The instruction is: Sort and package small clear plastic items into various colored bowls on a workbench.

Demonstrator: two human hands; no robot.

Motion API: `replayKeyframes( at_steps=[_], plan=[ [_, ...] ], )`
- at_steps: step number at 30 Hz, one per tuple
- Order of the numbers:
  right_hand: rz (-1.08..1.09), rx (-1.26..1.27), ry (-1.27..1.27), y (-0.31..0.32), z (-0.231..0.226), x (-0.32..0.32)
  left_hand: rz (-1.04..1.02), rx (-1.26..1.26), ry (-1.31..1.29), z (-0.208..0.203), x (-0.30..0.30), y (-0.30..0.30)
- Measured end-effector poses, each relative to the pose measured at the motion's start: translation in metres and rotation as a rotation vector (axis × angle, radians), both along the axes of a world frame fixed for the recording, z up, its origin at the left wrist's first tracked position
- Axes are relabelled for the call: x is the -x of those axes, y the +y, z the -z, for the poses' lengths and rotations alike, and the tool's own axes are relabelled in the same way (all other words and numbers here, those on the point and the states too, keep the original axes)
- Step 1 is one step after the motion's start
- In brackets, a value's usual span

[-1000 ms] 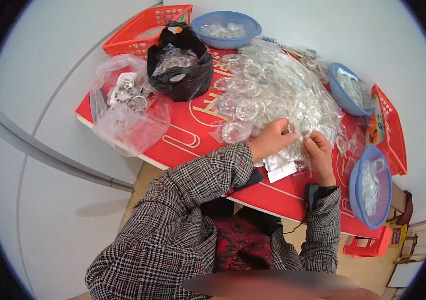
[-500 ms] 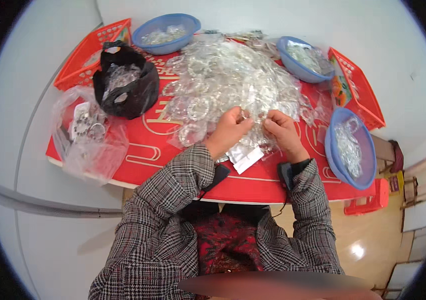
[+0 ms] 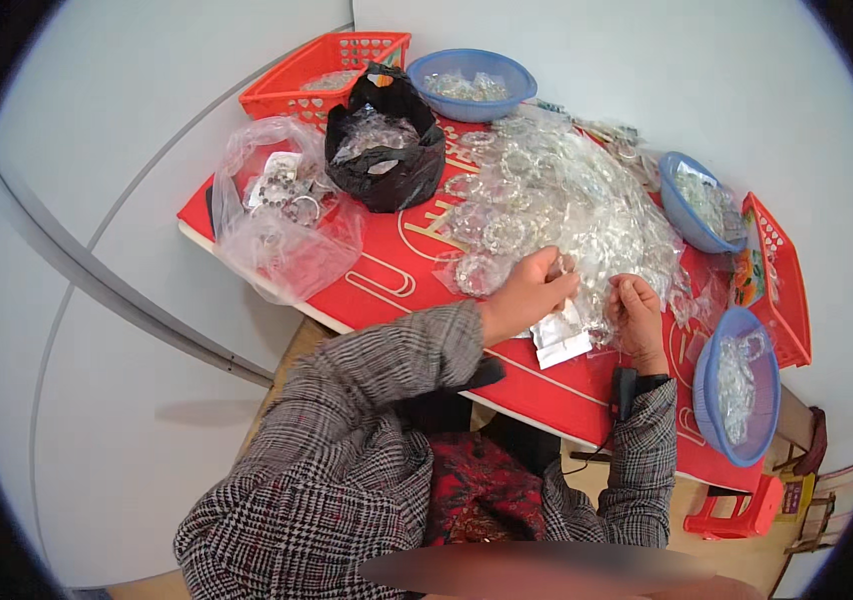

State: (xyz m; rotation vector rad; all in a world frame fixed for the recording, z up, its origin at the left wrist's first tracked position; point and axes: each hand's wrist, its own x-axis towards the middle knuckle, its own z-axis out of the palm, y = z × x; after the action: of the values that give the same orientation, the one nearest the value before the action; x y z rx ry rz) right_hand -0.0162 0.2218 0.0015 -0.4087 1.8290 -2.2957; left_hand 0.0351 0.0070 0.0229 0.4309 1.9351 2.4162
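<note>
A large heap of clear plastic packets (image 3: 567,190), with ring-shaped beaded pieces like bracelets inside, covers the middle of the red-topped table. At its near edge my left hand (image 3: 530,296) has its thumb and fingers pinched together. Something small and shiny shows at those fingertips, too small to name. A short way to the right, my right hand (image 3: 639,315) is closed in a pinch too; what it grips, if anything, is hidden. Below and between the hands, a white card or folded paper (image 3: 563,348) lies near the table's front edge.
Left of the heap stand a black plastic bag (image 3: 397,180), a clear bag (image 3: 292,255) with dark beaded pieces, and a red basket (image 3: 272,95). Blue bowls (image 3: 472,100) with packets sit behind and right, beside another red basket (image 3: 792,300). A red stool (image 3: 737,515) stands on the floor.
The whole view has turned, so the table now sits slanted and farther right. Both hands stay close together at the heap's near edge, with the right hand now slightly lower than the left.
</note>
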Motion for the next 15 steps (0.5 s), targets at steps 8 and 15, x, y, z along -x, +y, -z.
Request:
replayKeyframes(
  at_steps=[8,15],
  plan=[
    [0.004,-0.015,0.02,0.004,-0.002,0.002,-0.109,0.15,0.113,-0.114,-0.02,-0.119],
    [-0.005,-0.024,0.011,-0.003,-0.003,-0.003,-0.615,0.109,0.098,-0.182,0.059,-0.244]
  ],
)
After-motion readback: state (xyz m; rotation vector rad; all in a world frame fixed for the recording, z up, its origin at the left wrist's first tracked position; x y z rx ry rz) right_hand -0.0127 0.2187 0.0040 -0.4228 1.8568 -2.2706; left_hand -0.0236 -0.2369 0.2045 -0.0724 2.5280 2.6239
